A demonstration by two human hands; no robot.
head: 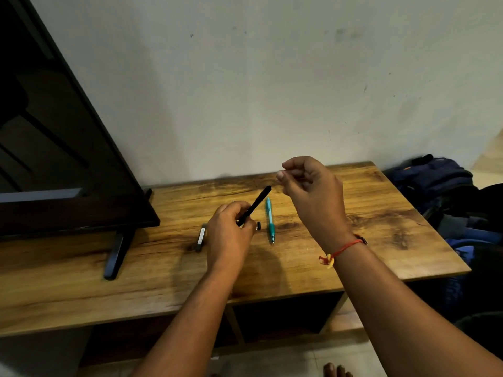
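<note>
head view, centre of frame. the left hand [231, 232] is clamped round the lower end of a black pen [257, 203]. the pen slants up and to the right, its free tip above the tabletop [381, 227] and just below the right hand [310, 183]. the right hand is raised, fingers curled, thumb and forefinger tips together; whether they pinch some small part cannot be told. just right of the left hand a small black piece [258, 226] lies on the tabletop, and beside it a teal pen [270, 219] points towards the wall. a grey bar [201, 238] lies at the left hand's other side, partly hidden. a dark screen [54, 131] fills the upper left; a bag [432, 180] sits at the right edge.

risks, as judged: the work appears to be taking apart or refitting the black pen. the small black piece lies loose by the left hand, and a brush of that hand could roll it off the tabletop. anything tiny in the right hand could drop unseen onto the dark grain. the low grip leaves the pen's tip free to swing, so the right hand may miss it on meeting.
</note>
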